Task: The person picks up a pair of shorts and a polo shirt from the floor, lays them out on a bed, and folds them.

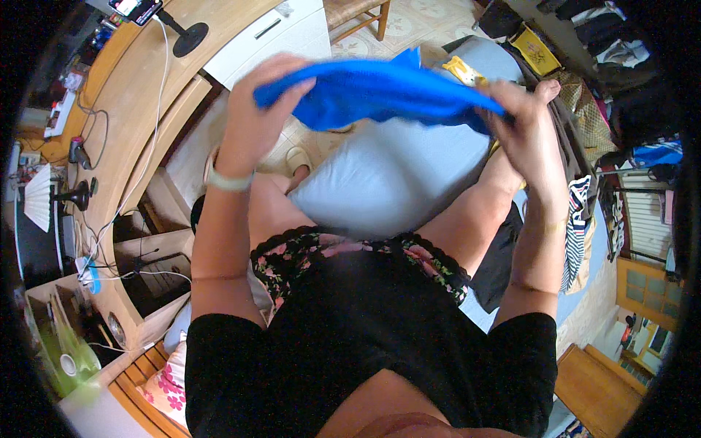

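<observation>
A bright blue piece of cloth [387, 91] is stretched sideways in the air in front of me, over the light blue bed cover. Its left end is gripped by my left hand [266, 98], with the thumb on the near side. My right hand [515, 120] pinches the other end, fingers closed and slightly blurred. The cloth sags between the hands and is smeared by motion, so I cannot tell what kind of garment it is. Below it lies the pale blue bed cover [365, 175], between my spread legs.
A long wooden desk [135, 87] with a phone on a stand [190, 38] and cables runs along the left. White drawers [266, 44] stand at its far end. Striped clothing [577, 226] and a yellow printed item [461, 69] lie on the bed; hanging clothes fill the far right.
</observation>
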Available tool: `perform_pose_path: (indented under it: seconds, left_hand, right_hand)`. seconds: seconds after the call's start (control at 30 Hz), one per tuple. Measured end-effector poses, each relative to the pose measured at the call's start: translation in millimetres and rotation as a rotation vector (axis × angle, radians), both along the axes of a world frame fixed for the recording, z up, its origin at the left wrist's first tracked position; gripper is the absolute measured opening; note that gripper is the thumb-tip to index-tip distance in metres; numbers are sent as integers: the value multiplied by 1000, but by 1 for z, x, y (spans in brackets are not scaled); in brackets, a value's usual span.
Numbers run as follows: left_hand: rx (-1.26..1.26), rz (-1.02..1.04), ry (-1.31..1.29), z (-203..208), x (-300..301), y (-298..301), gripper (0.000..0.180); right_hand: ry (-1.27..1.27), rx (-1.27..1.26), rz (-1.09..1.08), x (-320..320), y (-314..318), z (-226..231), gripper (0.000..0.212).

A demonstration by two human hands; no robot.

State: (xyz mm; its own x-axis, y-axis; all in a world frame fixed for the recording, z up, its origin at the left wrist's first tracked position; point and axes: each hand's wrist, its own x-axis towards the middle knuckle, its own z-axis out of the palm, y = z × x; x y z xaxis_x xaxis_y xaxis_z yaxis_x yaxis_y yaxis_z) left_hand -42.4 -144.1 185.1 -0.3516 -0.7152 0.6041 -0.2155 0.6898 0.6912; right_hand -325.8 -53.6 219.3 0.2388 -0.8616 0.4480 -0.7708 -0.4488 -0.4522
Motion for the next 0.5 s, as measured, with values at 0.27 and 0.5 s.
perform_pose_path:
  seconds: [0.27,0.5]
  left_hand:
    - [159,-228,-577,-81,38,78,26]
    - [415,-466,-779,-195,53,120,21]
  right_hand:
    - [43,488,162,30,90,-88,37]
    - [214,1016,198,37,117,-179,24]
